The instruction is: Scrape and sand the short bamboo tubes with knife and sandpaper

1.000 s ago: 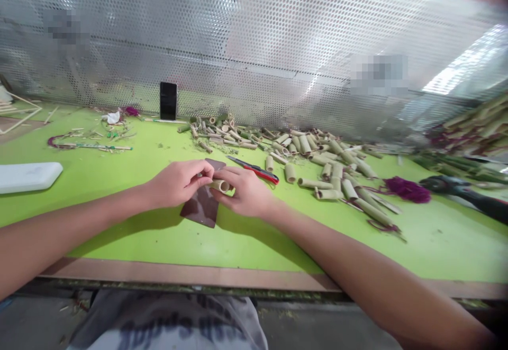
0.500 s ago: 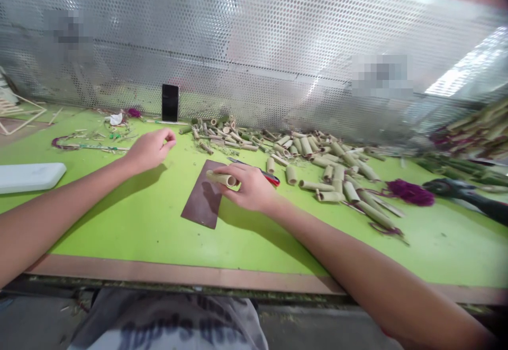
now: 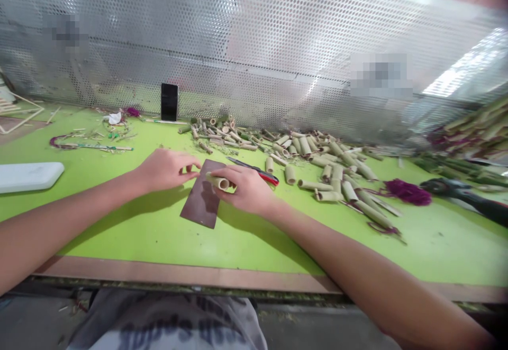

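Note:
My right hand (image 3: 246,188) is closed round a short bamboo tube (image 3: 218,181), whose open end points left over a brown sheet of sandpaper (image 3: 201,200) lying flat on the green table (image 3: 159,223). My left hand (image 3: 164,168) rests beside the sheet's far left corner, fingers curled and pinched together, fingertips just at the sheet's edge; nothing visible in them. A red-handled cutter (image 3: 256,169) lies just behind my right hand.
Several cut bamboo tubes (image 3: 329,172) are scattered at the back and right. Purple thread (image 3: 408,191) and a dark tool (image 3: 456,188) lie far right. A white tray (image 3: 27,175) sits at left, a black phone (image 3: 169,101) leans on the perforated metal wall (image 3: 254,48).
My left hand left the tube, swung out to the back left, then came back to the sandpaper's far corner. My right hand kept the tube over the sheet.

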`<state>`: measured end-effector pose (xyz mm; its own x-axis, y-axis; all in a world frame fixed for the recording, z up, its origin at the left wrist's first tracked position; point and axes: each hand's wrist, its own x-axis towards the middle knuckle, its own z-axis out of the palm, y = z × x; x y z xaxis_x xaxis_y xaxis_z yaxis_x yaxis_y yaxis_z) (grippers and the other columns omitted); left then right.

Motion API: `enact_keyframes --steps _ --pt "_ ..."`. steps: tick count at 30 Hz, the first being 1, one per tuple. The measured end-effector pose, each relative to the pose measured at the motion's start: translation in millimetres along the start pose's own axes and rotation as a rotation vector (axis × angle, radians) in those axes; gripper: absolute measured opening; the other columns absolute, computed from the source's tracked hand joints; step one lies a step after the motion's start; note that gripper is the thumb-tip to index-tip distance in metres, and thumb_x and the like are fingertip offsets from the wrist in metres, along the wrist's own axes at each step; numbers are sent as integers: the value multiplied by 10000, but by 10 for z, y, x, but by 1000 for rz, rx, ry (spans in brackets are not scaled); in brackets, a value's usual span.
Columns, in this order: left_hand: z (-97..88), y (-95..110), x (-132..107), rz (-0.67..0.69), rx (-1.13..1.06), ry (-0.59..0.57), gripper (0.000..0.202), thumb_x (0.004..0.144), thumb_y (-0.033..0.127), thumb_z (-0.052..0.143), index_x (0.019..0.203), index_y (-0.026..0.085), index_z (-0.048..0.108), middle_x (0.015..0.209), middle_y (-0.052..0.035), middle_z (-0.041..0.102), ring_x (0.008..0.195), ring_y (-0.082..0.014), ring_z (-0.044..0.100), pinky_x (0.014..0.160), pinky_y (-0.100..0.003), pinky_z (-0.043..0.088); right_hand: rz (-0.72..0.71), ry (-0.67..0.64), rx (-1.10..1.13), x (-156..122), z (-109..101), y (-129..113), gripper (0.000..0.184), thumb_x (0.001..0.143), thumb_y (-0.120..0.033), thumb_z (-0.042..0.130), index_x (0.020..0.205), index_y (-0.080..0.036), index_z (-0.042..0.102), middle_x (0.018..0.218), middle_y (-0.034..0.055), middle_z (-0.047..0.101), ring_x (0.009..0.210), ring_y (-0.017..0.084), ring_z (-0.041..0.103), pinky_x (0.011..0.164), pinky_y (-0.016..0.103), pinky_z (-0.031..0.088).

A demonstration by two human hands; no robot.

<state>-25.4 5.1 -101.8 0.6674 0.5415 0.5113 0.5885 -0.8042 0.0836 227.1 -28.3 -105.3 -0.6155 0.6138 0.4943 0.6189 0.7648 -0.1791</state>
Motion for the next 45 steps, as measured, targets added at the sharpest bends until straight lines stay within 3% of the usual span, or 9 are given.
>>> enact_keyframes --steps 7,20,24,28,33,37,40,43,45 --pt "43 373 -30 185 -106 135 167 1001 314 573 990 204 699 951 1 775 753 -125 706 647 -215 465 -48 -30 -22 -11 19 -19 198 808 -177 693 1006 -176 700 897 67 697 792 191 619 702 287 459" --pt "116 362 -36 184 -25 64 196 1026 278 463 960 197 629 868 -1 751 678 -135 677 581 -230 434 -83 -44 -41 -11 15 -53 49 831 -198 649 877 -182 655 830 51 665 751 187 586 671 288 445" --pt "91 332 -9 111 -49 19 202 1017 275 443 950 202 619 813 -1 728 643 -135 653 559 -231 409 -81 -22 -37 -6 -1 -52 141 859 -221 632 985 -182 682 877 64 677 752 185 595 661 287 444" --pt "34 86 48 -65 -19 -35 234 1001 276 433 936 196 643 731 -3 702 545 -135 604 508 -234 379 -54 -11 -48 -2 -12 -22 234 877 -245 636 1095 -193 702 914 67 711 757 179 628 679 289 470" --pt "-92 -533 -10 -388 302 -131 255 951 241 421 960 168 665 718 -60 695 547 -192 602 503 -277 397 -27 -12 -54 -6 -22 4 240 884 -267 642 1099 -191 717 930 72 733 768 179 655 705 300 504" --pt "-222 -780 -82 -509 365 -103 387 920 211 437 1279 166 574 905 -115 728 687 -237 661 580 -316 463 -29 -7 -88 -14 -19 3 239 868 -270 662 1088 -203 724 934 62 743 784 179 664 690 287 496" --pt "-267 -638 -69 -468 124 -235 442 930 412 523 1321 210 569 1318 -152 631 962 -272 690 727 -348 531 -28 -5 -102 -15 -11 3 234 854 -257 676 1078 -211 727 944 56 747 783 178 668 687 287 486" --pt "-219 -362 -39 -291 -78 -540 842 777 690 650 1480 276 440 1583 -123 392 1291 -326 548 936 -373 511 -29 -11 -104 -12 -9 5 226 861 -256 671 1075 -214 726 947 54 749 773 177 667 683 288 479" --pt "-142 -240 -29 -220 -114 -671 1109 656 761 707 1564 262 312 1634 -130 284 1417 -354 407 1045 -401 448 -33 -14 -105 -10 -11 5 223 865 -260 668 1075 -213 725 943 52 750 765 174 666 680 286 475"
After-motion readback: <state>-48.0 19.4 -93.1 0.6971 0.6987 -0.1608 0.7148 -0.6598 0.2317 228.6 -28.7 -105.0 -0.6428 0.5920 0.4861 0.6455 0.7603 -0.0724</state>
